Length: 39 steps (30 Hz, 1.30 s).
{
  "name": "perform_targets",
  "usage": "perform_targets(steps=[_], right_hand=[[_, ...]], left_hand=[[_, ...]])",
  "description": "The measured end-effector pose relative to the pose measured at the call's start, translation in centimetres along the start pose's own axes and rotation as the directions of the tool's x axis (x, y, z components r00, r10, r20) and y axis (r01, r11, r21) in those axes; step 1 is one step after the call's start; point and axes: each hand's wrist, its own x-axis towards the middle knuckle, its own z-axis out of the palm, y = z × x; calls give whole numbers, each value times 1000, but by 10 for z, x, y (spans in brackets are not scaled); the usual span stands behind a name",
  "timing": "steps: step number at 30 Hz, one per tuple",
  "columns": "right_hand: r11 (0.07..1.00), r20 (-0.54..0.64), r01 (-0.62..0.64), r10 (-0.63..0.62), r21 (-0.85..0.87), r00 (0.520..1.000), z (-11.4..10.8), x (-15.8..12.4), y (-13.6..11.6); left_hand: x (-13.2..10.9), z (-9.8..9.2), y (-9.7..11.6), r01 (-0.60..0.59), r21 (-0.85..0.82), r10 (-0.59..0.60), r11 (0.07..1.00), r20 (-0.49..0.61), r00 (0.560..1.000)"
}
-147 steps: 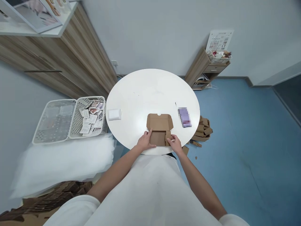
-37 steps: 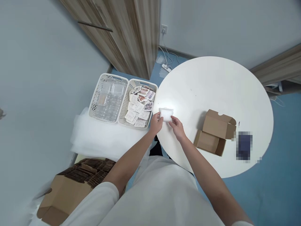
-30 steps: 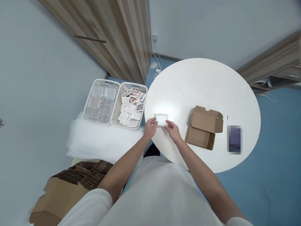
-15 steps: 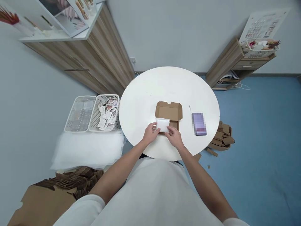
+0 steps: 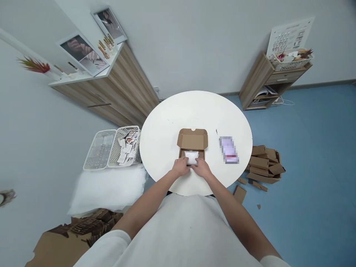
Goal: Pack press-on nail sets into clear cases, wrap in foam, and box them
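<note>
A small brown cardboard mailer box (image 5: pixel 192 141) stands with its lid up on the round white table (image 5: pixel 172 107). Inside it, against the front, lies a white padded packet (image 5: pixel 192 157). My left hand (image 5: pixel 181 167) is closed at the packet's lower left corner, fingertips on it and thumb by the box's front wall. On the lower right corner, my right hand (image 5: pixel 201 168) is bent in the same way. The front wall of the box is largely hidden behind my fingers.
A phone-like purple object (image 5: pixel 229 150), pixelated, lies right of the box. Left of the table are a basket of printed cards (image 5: pixel 128 148), a basket of clear pieces (image 5: pixel 100 150) and white sheets (image 5: pixel 108 189). Cardboard boxes (image 5: pixel 264 165) lie on the floor at right.
The white packet has gone from above the box's front down into it, with both hands lowered alongside. The camera view has shifted a little.
</note>
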Motion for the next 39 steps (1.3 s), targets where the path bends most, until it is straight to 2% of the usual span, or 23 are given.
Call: perform_targets(steps=[2,5,8,10,12,13,15,17,19,20,22,25,28,32,34,36,39], right_hand=[[1000,-6,5,-5,-29,1000,3,-1,-1],[1000,-48,20,-21,-14,999,8,-7,-3],[987,-166,139,-123,87,978,7,-17,2],[950,-286,261,-206,172,936,0,-21,11],[914,-392,303,-182,271,902,-12,-20,22],[903,-417,261,-103,342,903,-19,-17,28],[850,-369,103,113,517,922,-35,-6,35],[744,-239,-22,241,667,941,-48,8,37],[660,-144,-72,268,748,953,-55,21,33],[625,-118,-77,264,777,957,-57,26,29],[559,-71,-79,242,826,968,-57,33,20],[498,-32,-61,176,865,984,-55,36,8],[511,-44,-1,76,860,996,-58,32,1],[624,-91,96,-41,776,995,-64,23,-1],[703,-103,97,-34,704,994,-64,21,0],[769,-105,49,24,637,994,-62,21,2],[815,-97,27,35,578,995,-59,22,7]], left_hand=[[0,4,2,6,37,-5,999,-6,1000],[-3,10,2,-16,12,17,1000,-78,997],[-9,12,-3,-70,-124,43,990,-211,976],[-12,8,-11,-105,-236,26,966,-314,949],[-12,1,-21,-96,-354,-51,930,-384,922],[-11,-5,-26,-65,-427,-120,902,-391,912],[-3,-17,-36,50,-623,-305,780,-309,901],[8,-29,-43,137,-799,-426,586,-160,890],[20,-40,-45,179,-885,-458,430,-43,888],[25,-44,-44,191,-905,-448,381,0,894],[34,-50,-42,202,-922,-404,329,56,913],[39,-54,-37,199,-932,-353,302,84,932],[37,-56,-35,176,-943,-337,284,74,939],[28,-57,-37,123,-942,-292,312,29,956],[23,-55,-39,118,-924,-269,364,17,963],[20,-53,-42,119,-896,-250,428,9,968],[16,-47,-47,125,-863,-237,489,6,971]])
